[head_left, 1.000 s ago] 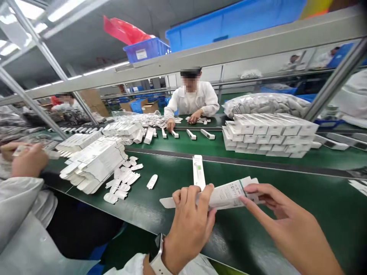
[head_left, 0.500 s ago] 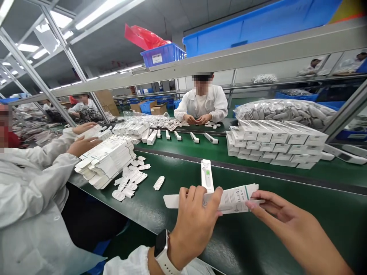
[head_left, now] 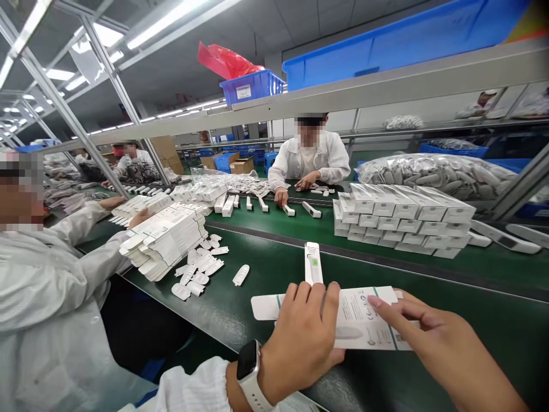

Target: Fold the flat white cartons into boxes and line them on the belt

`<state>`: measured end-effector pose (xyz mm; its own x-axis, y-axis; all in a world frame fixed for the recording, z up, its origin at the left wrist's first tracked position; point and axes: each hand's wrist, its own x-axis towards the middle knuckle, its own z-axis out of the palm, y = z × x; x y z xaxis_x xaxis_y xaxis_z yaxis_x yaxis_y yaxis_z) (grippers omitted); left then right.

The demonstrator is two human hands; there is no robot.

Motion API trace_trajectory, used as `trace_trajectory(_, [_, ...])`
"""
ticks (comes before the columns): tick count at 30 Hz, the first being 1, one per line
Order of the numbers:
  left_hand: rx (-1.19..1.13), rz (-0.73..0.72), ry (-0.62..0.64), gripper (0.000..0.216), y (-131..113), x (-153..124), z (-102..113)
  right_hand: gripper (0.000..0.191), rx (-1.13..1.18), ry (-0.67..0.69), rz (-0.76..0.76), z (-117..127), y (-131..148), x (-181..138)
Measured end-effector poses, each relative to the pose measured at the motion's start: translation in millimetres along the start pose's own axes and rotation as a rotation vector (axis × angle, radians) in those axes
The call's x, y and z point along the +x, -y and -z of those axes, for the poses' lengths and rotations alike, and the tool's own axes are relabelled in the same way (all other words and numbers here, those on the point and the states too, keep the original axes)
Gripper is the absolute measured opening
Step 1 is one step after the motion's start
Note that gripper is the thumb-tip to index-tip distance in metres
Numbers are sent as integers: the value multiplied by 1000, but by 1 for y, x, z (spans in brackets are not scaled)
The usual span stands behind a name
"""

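Note:
A white printed carton (head_left: 360, 315), with teal stripes and a long end flap, is held between my two hands above the green work surface. My left hand (head_left: 306, 323) wraps over its left half, fingers closed on it; a smartwatch is on that wrist. At its right end my right hand (head_left: 420, 323) pinches the carton, thumb on the printed face and fingers behind. Just beyond my left hand lies another narrow white box (head_left: 314, 263) with a green-screened device pictured on it. A single white oval cover (head_left: 241, 275) rests further left.
Flat cartons (head_left: 167, 234) are piled at the left beside loose white covers (head_left: 203, 266). Stacked boxes (head_left: 398, 220) stand at the right. White handheld devices (head_left: 311, 209) line the far belt. Co-workers sit left and opposite; a shelf with blue bins (head_left: 253, 86) crosses overhead.
The carton has turned so its printed face shows more broadly, and my right thumb has come onto that face. The co-worker opposite now reaches to a device on the belt.

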<state>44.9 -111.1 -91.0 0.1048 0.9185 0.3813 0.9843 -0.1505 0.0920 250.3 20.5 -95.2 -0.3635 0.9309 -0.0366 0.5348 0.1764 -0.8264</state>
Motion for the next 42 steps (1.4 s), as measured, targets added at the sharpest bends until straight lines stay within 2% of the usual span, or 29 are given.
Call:
trace_trajectory(5, [-60,3,48,99,5,1,-1,65,4,137,54,0,6,1])
trace_trajectory(9, [-177,53,101,82,13,-1,-2,65,76,242,73,16,0,5])
trace_trajectory(10, [-223,75,115,79,16,-2,0,62,117,218,93,22,-3,5])
trace_trajectory(12, [-323,103,141,74,19,-2,6,52,311,88,184,28,-9,4])
trace_trajectory(13, [-396,106,166,72,20,-2,11,57,451,35,241,28,-10,1])
trace_trajectory(14, [-509,114,204,68,19,-2,15,76,590,23,287,25,-9,-3])
trace_trajectory(16, [-846,147,298,61,12,0,24,117,791,140,299,10,-1,-17])
trace_trajectory(17, [-1054,175,337,60,8,1,27,124,831,242,256,0,6,-25])
trace_trajectory(19, [-1449,220,383,65,-1,2,29,105,872,350,150,-18,21,-40])
trace_trajectory(21, [-1685,203,409,81,-6,1,27,74,932,307,78,-29,35,-49])
trace_trajectory(23, [-1776,201,449,92,-8,-3,20,57,973,234,39,-31,42,-52])
trace_trajectory(24, [-1731,229,446,91,-7,-6,15,53,974,215,26,-31,44,-52])
trace_trajectory(26, [-1491,345,368,75,-7,-11,4,48,933,168,9,-33,43,-49])
trace_trajectory(29, [-1079,489,185,58,-11,-14,-7,49,787,-22,-2,-43,39,-41])
trace_trajectory(31, [-985,513,135,56,-14,-12,-8,57,643,-193,-62,-51,37,-34])
trace_trajectory(33, [-990,479,150,57,-12,-10,-6,65,548,-318,-140,-57,36,-28])
trace_trajectory(35, [-1024,402,193,56,-8,-10,-4,72,618,-315,-139,-59,35,-26])
trace_trajectory(38, [-949,346,189,58,-2,-14,-5,74,862,-183,-9,-56,35,-27])
trace_trajectory(40, [-881,348,165,67,-3,-16,-6,73,946,-156,18,-55,36,-31])
trace_trajectory(42, [-952,334,158,81,-11,-15,-5,74,975,-159,-11,-57,41,-39])
